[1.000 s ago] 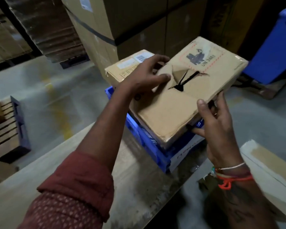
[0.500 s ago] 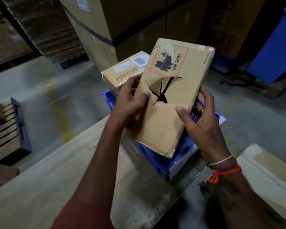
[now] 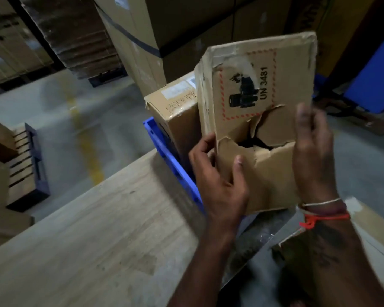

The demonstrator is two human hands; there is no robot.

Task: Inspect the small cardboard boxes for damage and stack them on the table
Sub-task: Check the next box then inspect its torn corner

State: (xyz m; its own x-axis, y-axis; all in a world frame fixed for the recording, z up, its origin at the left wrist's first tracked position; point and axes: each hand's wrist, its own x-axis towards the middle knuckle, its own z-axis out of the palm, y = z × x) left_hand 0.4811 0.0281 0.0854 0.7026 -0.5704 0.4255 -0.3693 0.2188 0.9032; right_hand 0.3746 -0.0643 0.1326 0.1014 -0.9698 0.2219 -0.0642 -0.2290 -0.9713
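I hold a flat brown cardboard box (image 3: 286,69) upright in front of me, with its printed UN 3481 label facing me. A jagged torn hole gapes in the middle of its face, and its top and left edges are frayed. My left hand (image 3: 220,180) grips the lower left edge, thumb on the face. My right hand (image 3: 310,149) clasps the right edge. Behind it a second small box (image 3: 175,107) with white labels stands in a blue crate (image 3: 164,149). The wooden table (image 3: 87,240) lies below, at the left.
Large stacked cartons (image 3: 186,29) rise behind the crate. A blue bin (image 3: 372,80) stands at the far right. Another carton (image 3: 377,235) sits low at the right edge. A pallet with boxes (image 3: 24,165) is on the floor at left.
I have turned the damaged box from lying flat over the crate to standing upright, label up, and lifted it closer. Both hands shifted to its lower side edges.
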